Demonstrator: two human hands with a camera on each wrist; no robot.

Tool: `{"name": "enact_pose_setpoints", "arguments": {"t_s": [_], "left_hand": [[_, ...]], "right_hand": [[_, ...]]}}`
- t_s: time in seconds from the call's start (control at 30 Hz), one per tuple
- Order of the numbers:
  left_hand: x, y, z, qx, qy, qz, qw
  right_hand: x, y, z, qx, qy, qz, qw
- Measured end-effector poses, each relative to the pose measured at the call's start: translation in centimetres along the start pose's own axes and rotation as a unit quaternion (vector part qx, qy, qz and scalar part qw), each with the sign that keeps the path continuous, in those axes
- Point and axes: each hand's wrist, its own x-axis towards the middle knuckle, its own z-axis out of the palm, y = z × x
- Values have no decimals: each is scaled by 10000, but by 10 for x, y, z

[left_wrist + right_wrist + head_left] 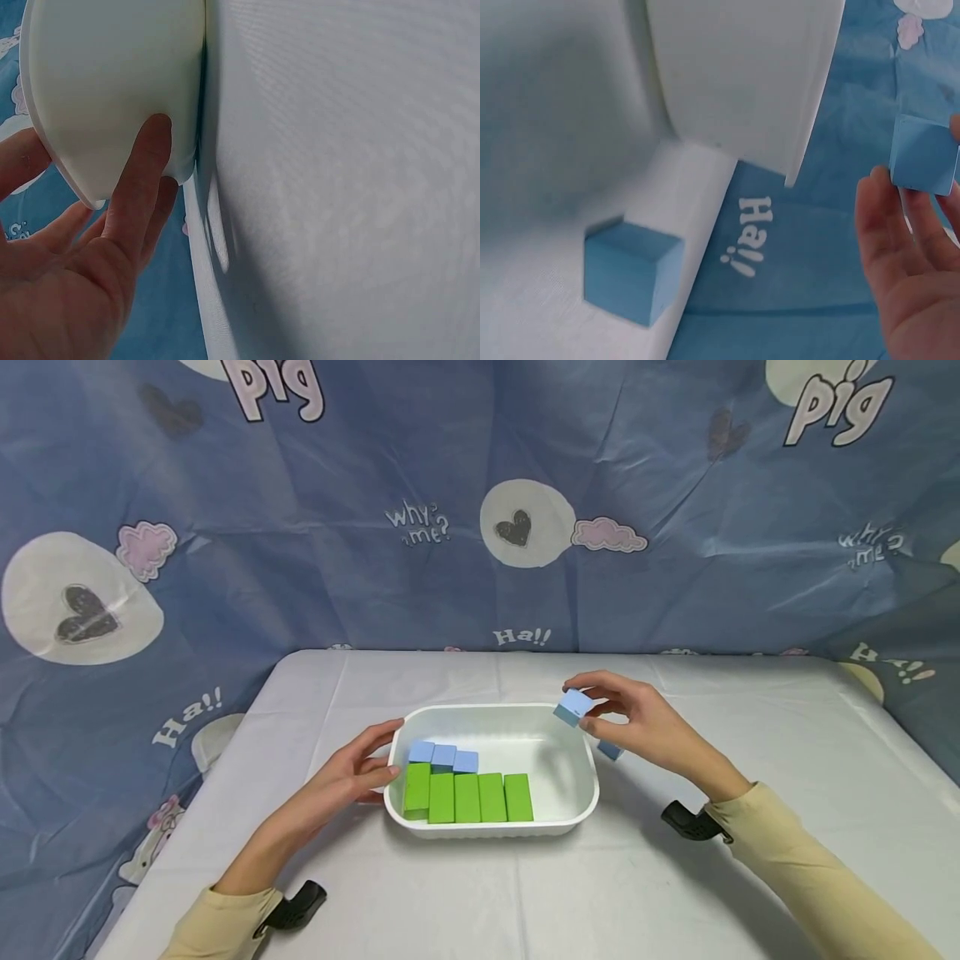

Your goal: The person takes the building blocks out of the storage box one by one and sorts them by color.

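Pinching blue cube (pixel 573 707): right hand (pixel 643 723). Left hand (pixel 341 778) loosely spread, touching end of white tray (pixel 491 831).

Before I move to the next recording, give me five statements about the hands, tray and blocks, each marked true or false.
1. The right hand pinches a light-blue block. True.
2. The left hand reaches down into the white tray. False: it touches the tray from outside, at its left end.
3. Five green blocks show in the tray. True.
4. Six blue blocks lie in the tray. False: three small blue blocks show there.
5. Another blue block rests on the table, outside the tray. True.
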Motion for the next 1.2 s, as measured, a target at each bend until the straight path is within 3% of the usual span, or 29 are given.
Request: {"name": "enact_pose_setpoints", "arguments": {"t_s": [0.37,0.67,0.97,1.2], "left_hand": [[0,-1,0,-9,-21,-13,10000],[2,-2,0,42,30,-64,10000],[2,-1,0,16,30,-84,10000],[3,-2,-1,-17,3,-75,10000]], "right_hand": [[-18,17,-19,-73,415,-163,9990],[-33,33,-34,-82,521,-194,9984],[-46,47,-45,-48,710,68,9974],[-54,53,-51,-432,897,451,9940]]}}
